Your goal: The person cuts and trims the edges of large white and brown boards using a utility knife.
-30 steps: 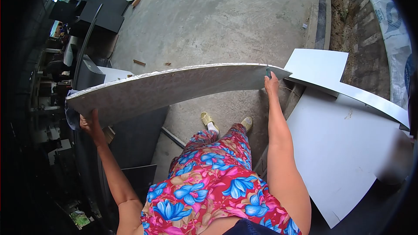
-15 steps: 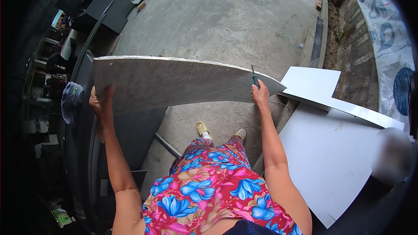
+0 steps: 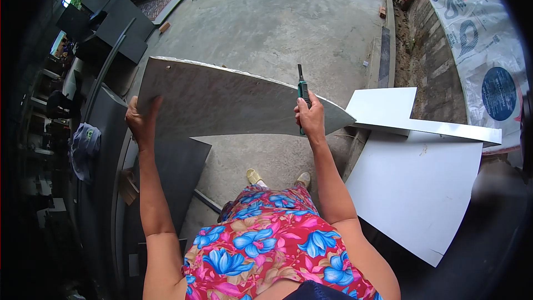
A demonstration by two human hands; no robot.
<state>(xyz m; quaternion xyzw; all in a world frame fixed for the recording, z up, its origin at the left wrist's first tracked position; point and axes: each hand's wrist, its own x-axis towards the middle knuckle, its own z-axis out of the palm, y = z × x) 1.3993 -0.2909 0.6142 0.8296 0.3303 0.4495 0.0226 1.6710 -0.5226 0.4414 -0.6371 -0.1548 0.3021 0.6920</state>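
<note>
A large grey board point(image 3: 222, 100) with a rough whitish edge stands tilted in front of me. My left hand point(image 3: 143, 119) grips its left end, with the thumb on the near face. In my right hand point(image 3: 310, 114) is a green and black utility knife point(image 3: 302, 90), its blade pointing up and away. That hand is in front of the board's right part, fingers wrapped round the handle. The board's right tip reaches the white panels.
White panels point(image 3: 416, 183) lie on the right beside a low wall with a printed plastic sheet point(image 3: 472, 39). Dark panels point(image 3: 172, 178) and a grey cloth point(image 3: 85, 147) are on the left. Concrete floor point(image 3: 266, 28) stretches ahead.
My right hand has moved left along the board with the knife, away from its right tip. The board's left end sits further right in view and appears more tilted.
</note>
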